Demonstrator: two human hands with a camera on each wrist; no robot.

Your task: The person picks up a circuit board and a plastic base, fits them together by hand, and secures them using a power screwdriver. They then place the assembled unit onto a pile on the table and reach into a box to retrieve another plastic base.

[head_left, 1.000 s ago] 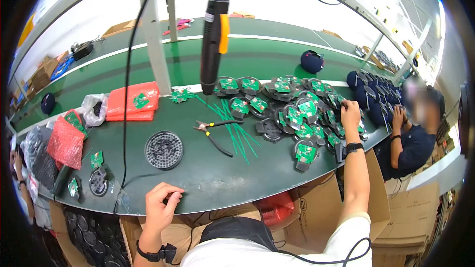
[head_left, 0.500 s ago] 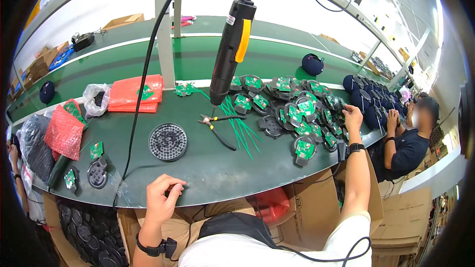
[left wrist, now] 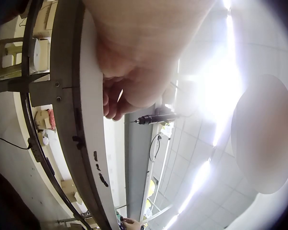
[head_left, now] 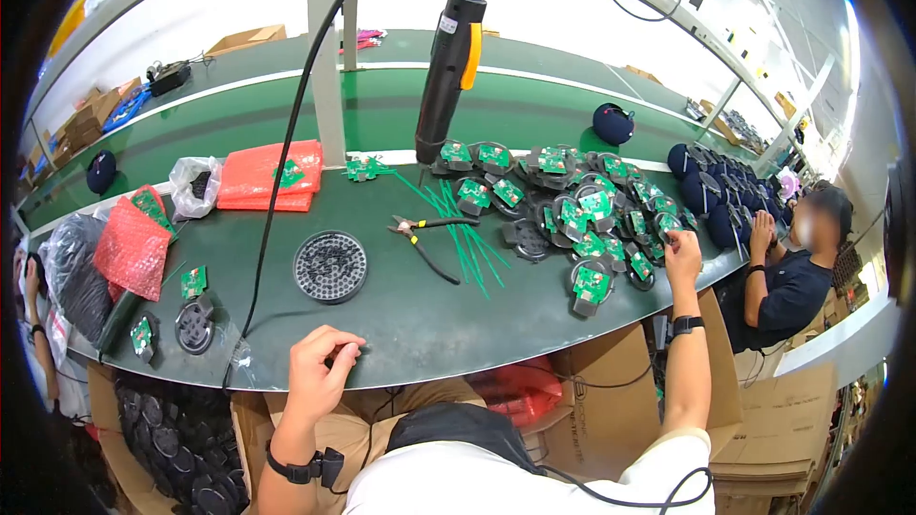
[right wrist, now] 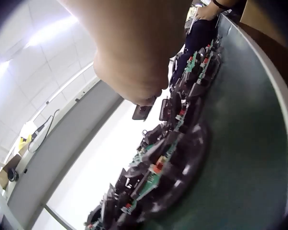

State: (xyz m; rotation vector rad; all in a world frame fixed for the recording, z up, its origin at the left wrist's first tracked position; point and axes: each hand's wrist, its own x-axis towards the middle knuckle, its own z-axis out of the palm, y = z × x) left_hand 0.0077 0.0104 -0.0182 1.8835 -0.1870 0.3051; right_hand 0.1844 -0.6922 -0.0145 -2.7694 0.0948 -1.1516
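Note:
My right hand (head_left: 683,262) is at the near right side of a pile of round black housings with green circuit boards (head_left: 593,205). Its fingertips pinch the edge of one such housing (head_left: 668,223). In the right wrist view a dark piece (right wrist: 142,112) shows under the fingertips, and the hand hides much of it. My left hand (head_left: 322,367) hovers by the table's front edge, fingers loosely bent and thumb near the index finger, with nothing visible in it. Nearest to it stands a round dish of small black parts (head_left: 330,233).
An electric screwdriver (head_left: 450,76) hangs over the table by its cord. Pliers (head_left: 425,246) lie beside green cable ties (head_left: 468,243). Red bubble bags (head_left: 243,193) are at the left, navy round units (head_left: 701,186) at the right near another person. A cardboard box (head_left: 611,391) sits below the edge.
My right hand has drawn back from the pile toward the table's near edge, a housing now at its fingertips. The hanging screwdriver has shifted in view. My left hand keeps nearly the same pose.

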